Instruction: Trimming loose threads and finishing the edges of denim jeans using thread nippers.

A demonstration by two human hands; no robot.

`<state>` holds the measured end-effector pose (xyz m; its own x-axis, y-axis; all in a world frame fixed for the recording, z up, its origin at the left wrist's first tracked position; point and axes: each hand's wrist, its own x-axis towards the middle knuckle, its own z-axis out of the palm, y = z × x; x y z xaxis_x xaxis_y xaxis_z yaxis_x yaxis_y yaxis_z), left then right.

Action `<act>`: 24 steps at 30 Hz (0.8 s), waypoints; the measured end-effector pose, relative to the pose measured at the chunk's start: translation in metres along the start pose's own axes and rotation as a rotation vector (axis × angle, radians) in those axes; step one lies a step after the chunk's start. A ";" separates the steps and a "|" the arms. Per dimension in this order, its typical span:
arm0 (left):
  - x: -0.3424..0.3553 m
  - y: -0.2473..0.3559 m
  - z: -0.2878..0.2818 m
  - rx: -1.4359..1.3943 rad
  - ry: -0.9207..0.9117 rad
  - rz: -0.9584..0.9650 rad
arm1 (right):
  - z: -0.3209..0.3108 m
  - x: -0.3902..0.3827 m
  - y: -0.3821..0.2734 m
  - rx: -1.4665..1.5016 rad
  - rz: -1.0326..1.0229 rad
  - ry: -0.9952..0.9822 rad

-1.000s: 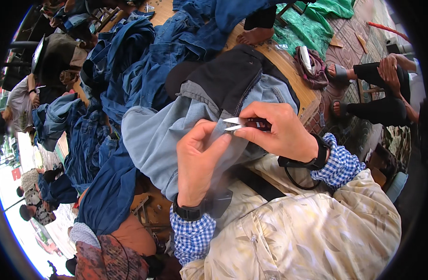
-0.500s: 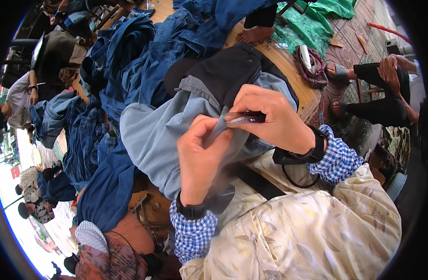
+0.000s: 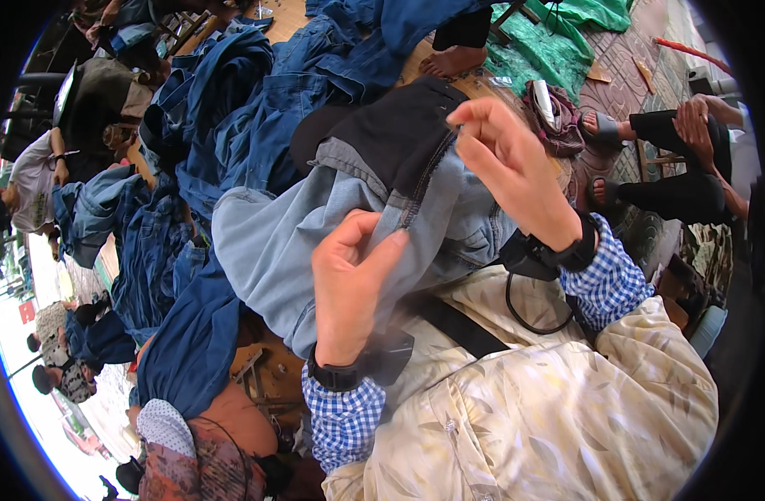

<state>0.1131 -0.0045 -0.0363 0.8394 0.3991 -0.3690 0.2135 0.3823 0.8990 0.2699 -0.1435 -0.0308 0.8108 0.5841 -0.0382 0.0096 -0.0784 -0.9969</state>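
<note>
- The pale denim garment (image 3: 270,242) lies before you, between the darker jeans pile (image 3: 307,83) at its upper left and your lap.
- Beyond its far end, a strip of wooden table (image 3: 411,71) shows; the bag (image 3: 557,138) bounds your right.
- Its dark seam (image 3: 426,179) runs long-ways, up and rightward from your left fingertips.
- Your left hand (image 3: 345,275) pinches the cloth; your right hand (image 3: 512,171) curls near the seam's upper end, contents unclear.
</note>
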 end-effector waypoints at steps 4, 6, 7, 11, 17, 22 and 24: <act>0.000 0.001 -0.001 -0.044 -0.007 -0.034 | -0.001 -0.016 0.002 -0.130 -0.111 -0.167; 0.000 0.004 0.001 -0.063 -0.008 -0.055 | -0.002 -0.022 0.004 -0.221 -0.139 -0.278; 0.000 0.005 0.002 -0.072 -0.009 -0.065 | -0.002 -0.022 0.003 -0.255 -0.161 -0.285; 0.000 0.002 0.001 -0.053 -0.002 -0.036 | 0.003 -0.022 -0.001 -0.372 -0.248 -0.294; -0.001 0.004 0.003 -0.055 0.006 -0.039 | 0.009 -0.021 0.008 -0.433 -0.382 -0.245; 0.001 0.002 0.002 -0.055 0.002 -0.038 | 0.009 -0.021 0.011 -0.453 -0.410 -0.234; 0.001 0.003 0.002 -0.057 0.003 -0.040 | 0.009 -0.021 0.013 -0.455 -0.424 -0.232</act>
<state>0.1155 -0.0046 -0.0339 0.8294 0.3850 -0.4048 0.2177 0.4446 0.8689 0.2479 -0.1495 -0.0432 0.5361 0.7941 0.2864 0.5875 -0.1073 -0.8021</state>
